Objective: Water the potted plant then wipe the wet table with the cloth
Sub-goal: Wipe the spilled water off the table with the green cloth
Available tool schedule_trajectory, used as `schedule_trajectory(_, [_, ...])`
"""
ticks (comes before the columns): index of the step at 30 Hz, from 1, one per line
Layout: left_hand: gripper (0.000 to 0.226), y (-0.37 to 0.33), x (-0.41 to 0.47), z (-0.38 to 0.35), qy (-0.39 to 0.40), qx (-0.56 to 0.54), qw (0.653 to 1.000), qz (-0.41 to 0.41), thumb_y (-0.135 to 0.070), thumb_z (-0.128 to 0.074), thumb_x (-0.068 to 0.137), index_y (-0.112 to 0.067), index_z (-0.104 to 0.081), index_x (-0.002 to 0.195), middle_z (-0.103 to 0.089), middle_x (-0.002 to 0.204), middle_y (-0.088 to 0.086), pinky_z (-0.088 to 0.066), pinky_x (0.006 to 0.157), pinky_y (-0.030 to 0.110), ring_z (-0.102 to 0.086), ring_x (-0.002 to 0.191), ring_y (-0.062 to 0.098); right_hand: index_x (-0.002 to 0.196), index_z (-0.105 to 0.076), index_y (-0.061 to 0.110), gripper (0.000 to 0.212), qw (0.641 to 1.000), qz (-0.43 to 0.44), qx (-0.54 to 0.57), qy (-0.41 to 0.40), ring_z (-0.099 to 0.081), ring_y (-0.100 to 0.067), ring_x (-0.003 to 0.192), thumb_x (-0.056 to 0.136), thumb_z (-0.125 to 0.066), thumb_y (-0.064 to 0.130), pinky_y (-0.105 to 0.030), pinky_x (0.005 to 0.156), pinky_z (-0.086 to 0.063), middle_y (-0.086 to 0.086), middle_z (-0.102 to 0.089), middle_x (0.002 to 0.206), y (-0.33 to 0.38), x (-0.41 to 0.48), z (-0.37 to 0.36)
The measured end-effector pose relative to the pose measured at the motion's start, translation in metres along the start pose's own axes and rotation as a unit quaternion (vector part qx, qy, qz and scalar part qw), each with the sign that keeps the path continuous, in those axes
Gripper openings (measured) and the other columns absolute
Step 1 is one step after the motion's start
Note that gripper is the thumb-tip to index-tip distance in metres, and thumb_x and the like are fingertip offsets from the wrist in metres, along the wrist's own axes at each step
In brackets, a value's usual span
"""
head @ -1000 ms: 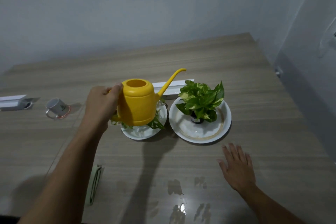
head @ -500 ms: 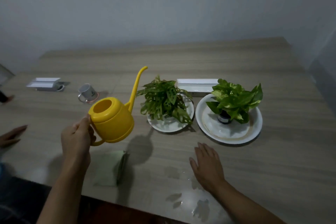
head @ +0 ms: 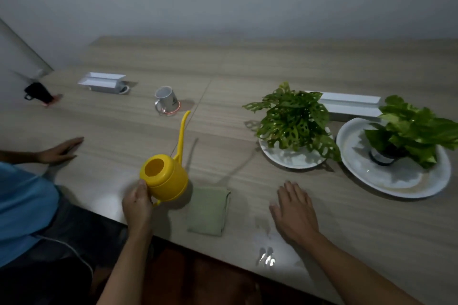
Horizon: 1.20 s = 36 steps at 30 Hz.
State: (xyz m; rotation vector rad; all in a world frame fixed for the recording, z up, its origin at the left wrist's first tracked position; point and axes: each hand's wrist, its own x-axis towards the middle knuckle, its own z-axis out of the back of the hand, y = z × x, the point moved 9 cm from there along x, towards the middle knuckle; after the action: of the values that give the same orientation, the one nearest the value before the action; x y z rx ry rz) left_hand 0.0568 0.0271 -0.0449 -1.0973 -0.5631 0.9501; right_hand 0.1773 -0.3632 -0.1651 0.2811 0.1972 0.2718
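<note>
My left hand (head: 136, 203) grips the handle of the yellow watering can (head: 165, 176), which sits low at the table's near edge, spout pointing away. A folded green cloth (head: 208, 210) lies flat just right of the can. My right hand (head: 295, 210) rests flat and open on the table, right of the cloth. Water drops (head: 265, 256) glisten near the front edge below that hand. Two potted plants stand on white plates: a holey-leaved one (head: 295, 121) and a brighter green one (head: 416, 129) at the far right.
A metal mug (head: 165, 100) stands at mid-left. White trays lie at back left (head: 102, 82) and behind the plants (head: 352, 104). Another person in a blue shirt sits at the left, a hand (head: 59, 152) on the table. A black object (head: 37, 93) lies far left.
My left hand has carried the watering can away from the plants, leftward and down to the table's near edge. The view has swung left. My right hand stays flat.
</note>
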Motion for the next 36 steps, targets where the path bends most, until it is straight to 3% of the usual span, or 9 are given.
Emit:
schedule_trajectory(11, [0.048, 0.105, 0.041, 0.002, 0.009, 0.036, 0.997, 0.068, -0.033, -0.045, 0.104, 0.001, -0.048, 0.070, -0.047, 0.071, 0.018, -0.031, 0.061, 0.036, -0.044, 0.068, 0.023, 0.154, -0.022, 0.022, 0.061, 0.999, -0.022, -0.018, 0.019, 0.001, -0.021, 0.151, 0.100, -0.022, 0.052, -0.041, 0.120, -0.005, 0.000, -0.008, 0.165, 0.029, 0.018, -0.035])
schedule_trajectory(17, [0.051, 0.096, 0.042, -0.001, 0.039, 0.060, 0.997, -0.024, -0.030, -0.041, 0.105, 0.005, -0.043, 0.068, -0.043, 0.069, 0.016, -0.029, 0.059, 0.035, -0.042, 0.065, 0.023, 0.156, -0.010, 0.026, 0.062, 0.999, -0.022, -0.038, 0.029, 0.009, -0.019, 0.150, 0.101, -0.013, 0.055, -0.042, 0.120, 0.002, 0.005, 0.000, 0.165, 0.034, 0.027, -0.048])
schedule_trajectory(20, [0.051, 0.091, 0.041, 0.020, 0.001, 0.137, 0.986, -0.089, -0.041, -0.038, 0.099, 0.003, -0.056, 0.081, -0.056, 0.085, 0.024, -0.040, 0.074, 0.044, -0.053, 0.086, 0.038, 0.156, -0.012, 0.027, 0.063, 0.998, -0.028, -0.041, 0.025, 0.007, -0.020, 0.150, 0.100, -0.010, 0.057, -0.043, 0.120, 0.001, 0.005, -0.002, 0.165, 0.033, 0.027, -0.049])
schedule_trajectory(23, [0.042, 0.068, 0.007, 0.045, -0.059, 0.200, 0.961, -0.182, -0.032, -0.040, 0.095, 0.003, -0.060, 0.102, -0.057, 0.106, 0.028, -0.034, 0.090, 0.046, -0.050, 0.105, 0.039, 0.155, -0.016, 0.027, 0.065, 0.998, -0.041, -0.041, 0.008, 0.003, -0.020, 0.151, 0.098, -0.012, 0.057, -0.042, 0.119, 0.001, 0.005, -0.007, 0.164, 0.030, 0.027, -0.042])
schedule_trajectory(26, [0.024, 0.055, -0.041, -0.015, 0.116, 0.234, 0.911, -0.320, -0.028, -0.041, 0.095, -0.015, -0.058, 0.107, -0.064, 0.107, 0.017, -0.036, 0.086, 0.042, -0.057, 0.101, 0.036, 0.154, -0.021, 0.027, 0.064, 0.998, -0.049, -0.032, 0.001, 0.001, -0.021, 0.151, 0.098, -0.013, 0.057, -0.042, 0.119, 0.000, 0.004, -0.011, 0.164, 0.018, 0.029, -0.037])
schedule_trajectory(29, [0.040, 0.071, -0.069, -0.094, 0.298, 0.260, 0.850, -0.348, -0.029, -0.042, 0.099, -0.025, -0.050, 0.138, -0.054, 0.142, 0.010, -0.033, 0.107, 0.045, -0.046, 0.135, 0.032, 0.154, -0.022, 0.029, 0.064, 0.998, -0.060, -0.035, 0.002, 0.002, -0.021, 0.151, 0.098, -0.013, 0.058, -0.043, 0.119, -0.001, 0.005, -0.010, 0.164, 0.003, 0.030, -0.037])
schedule_trajectory(31, [0.052, 0.084, -0.073, -0.131, 0.339, 0.324, 0.794, -0.386, -0.030, -0.043, 0.099, -0.025, -0.040, 0.151, -0.035, 0.161, 0.003, -0.022, 0.115, 0.043, -0.020, 0.152, 0.024, 0.154, -0.022, 0.029, 0.063, 0.997, -0.060, -0.040, 0.003, 0.002, -0.021, 0.151, 0.098, -0.013, 0.057, -0.044, 0.119, -0.001, 0.005, -0.010, 0.164, -0.003, 0.029, -0.037])
schedule_trajectory(33, [0.056, 0.102, -0.069, -0.151, 0.359, 0.392, 0.742, -0.408, -0.036, -0.039, 0.101, -0.027, -0.032, 0.155, -0.024, 0.166, -0.001, -0.025, 0.116, 0.050, -0.012, 0.154, 0.025, 0.154, -0.021, 0.029, 0.062, 0.997, -0.059, -0.040, 0.003, 0.003, -0.022, 0.151, 0.099, -0.013, 0.057, -0.045, 0.119, -0.002, 0.005, -0.009, 0.164, -0.009, 0.026, -0.036])
schedule_trajectory(36, [0.057, 0.118, -0.072, -0.159, 0.374, 0.425, 0.733, -0.376, -0.039, -0.033, 0.101, -0.030, -0.024, 0.157, -0.020, 0.167, -0.003, -0.025, 0.119, 0.055, -0.013, 0.154, 0.029, 0.155, -0.012, 0.034, 0.062, 0.997, -0.068, -0.034, 0.014, 0.009, -0.020, 0.150, 0.098, -0.008, 0.058, -0.045, 0.120, 0.000, 0.008, -0.001, 0.164, -0.017, 0.020, -0.038])
